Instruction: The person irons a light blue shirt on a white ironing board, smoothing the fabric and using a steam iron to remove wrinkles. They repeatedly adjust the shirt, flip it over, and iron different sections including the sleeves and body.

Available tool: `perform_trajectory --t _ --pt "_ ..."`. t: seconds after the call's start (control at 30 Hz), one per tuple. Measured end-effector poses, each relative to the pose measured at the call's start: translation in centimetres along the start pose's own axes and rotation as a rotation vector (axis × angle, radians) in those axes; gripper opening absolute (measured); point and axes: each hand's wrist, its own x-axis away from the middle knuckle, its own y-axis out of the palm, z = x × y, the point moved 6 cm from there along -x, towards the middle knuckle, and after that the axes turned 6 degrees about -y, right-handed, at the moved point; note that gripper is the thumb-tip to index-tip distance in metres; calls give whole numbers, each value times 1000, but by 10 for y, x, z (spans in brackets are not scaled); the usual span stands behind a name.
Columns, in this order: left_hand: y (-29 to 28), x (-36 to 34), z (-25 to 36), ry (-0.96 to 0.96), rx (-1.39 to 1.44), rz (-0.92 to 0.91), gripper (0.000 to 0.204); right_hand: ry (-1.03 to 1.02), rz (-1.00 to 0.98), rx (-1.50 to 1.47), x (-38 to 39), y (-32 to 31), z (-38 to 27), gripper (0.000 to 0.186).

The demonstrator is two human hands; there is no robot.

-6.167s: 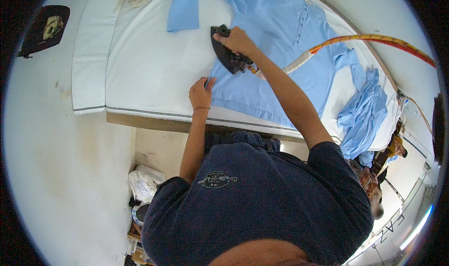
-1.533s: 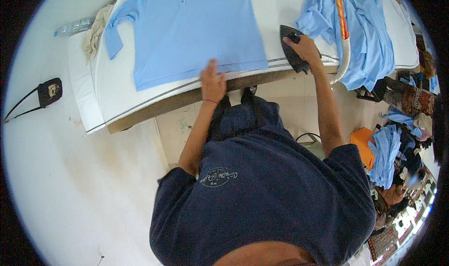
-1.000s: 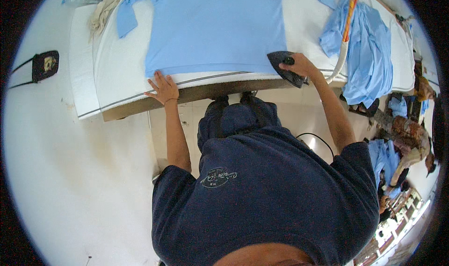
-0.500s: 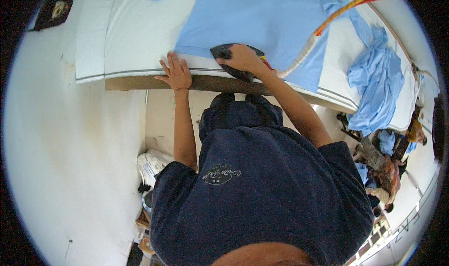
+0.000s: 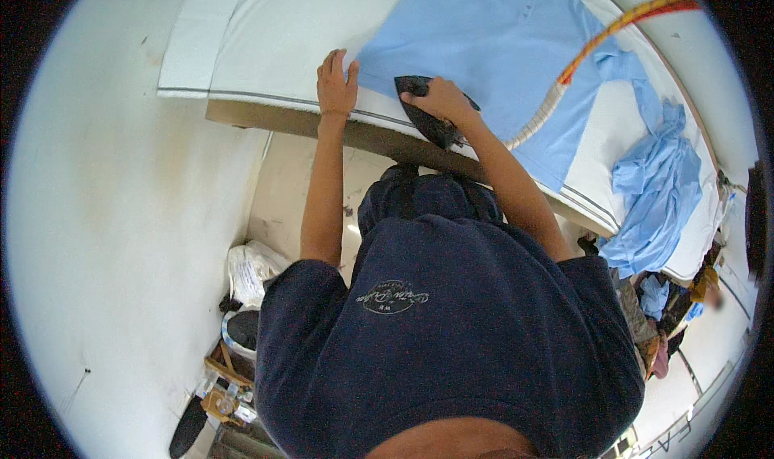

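A light blue polo shirt (image 5: 500,47) lies spread flat on the white padded ironing table (image 5: 274,47). My right hand (image 5: 439,98) grips the handle of a dark iron (image 5: 427,120), which rests on the shirt's lower hem near the table's front edge. A yellow and orange wrapped cord (image 5: 597,47) runs from the iron up to the right. My left hand (image 5: 335,80) lies flat with fingers spread, pressing the shirt's corner and the table cover just left of the iron.
A heap of light blue garments (image 5: 657,185) lies at the table's right end. White bags and a bucket (image 5: 246,298) sit on the floor at lower left. More clothes are piled on the floor at right (image 5: 661,306). A pale floor stretches left.
The iron has slid left along the shirt's hem toward my left hand. My left hand has moved up from the table's edge onto the shirt's corner. My view has shifted.
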Motion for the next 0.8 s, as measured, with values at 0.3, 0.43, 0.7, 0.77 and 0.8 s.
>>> perform_trajectory --t 0.3,0.43,0.7,0.77,0.8 --pt "69 -66 -4 -260 -162 -413 50 -6 76 -46 35 -23 64 79" --pt "62 -62 5 -148 -17 -278 45 -45 148 -63 21 -27 29 75" --pt "39 -48 6 59 -28 -17 29 314 348 -248 55 -42 95 83" --pt "38 -46 1 9 -86 -79 24 407 351 -306 94 -53 149 85" --pt "41 -48 3 -19 -122 -122 20 448 389 -345 116 -56 185 86"
